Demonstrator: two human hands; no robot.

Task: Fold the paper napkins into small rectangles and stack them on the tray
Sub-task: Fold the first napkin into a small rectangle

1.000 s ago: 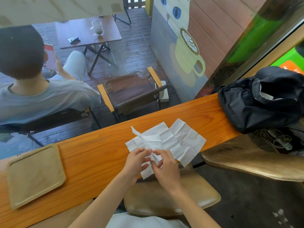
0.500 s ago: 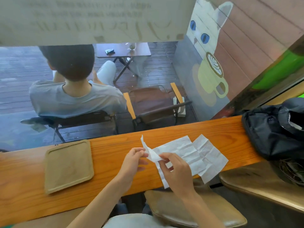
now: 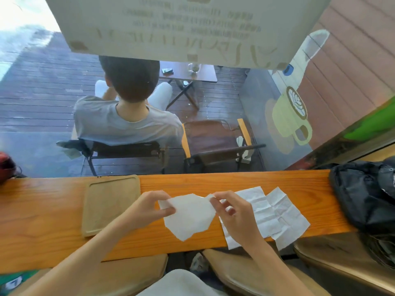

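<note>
Pinching one napkin (image 3: 189,216) at its top corners — both hands' fingers (image 3: 215,199) closed — point hanging down.

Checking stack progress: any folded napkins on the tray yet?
No, the tray holds nothing; one napkin is held between both hands, the other napkins lie unfolded on the counter.

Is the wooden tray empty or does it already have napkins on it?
Empty. The tray shows only bare wood; one napkin is held up by both hands, and the others lie unfolded on the counter.

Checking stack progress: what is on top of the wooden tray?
Nothing shows on the tray; its near right corner is hidden by the left hand. Both hands hold one napkin right of it.
</note>
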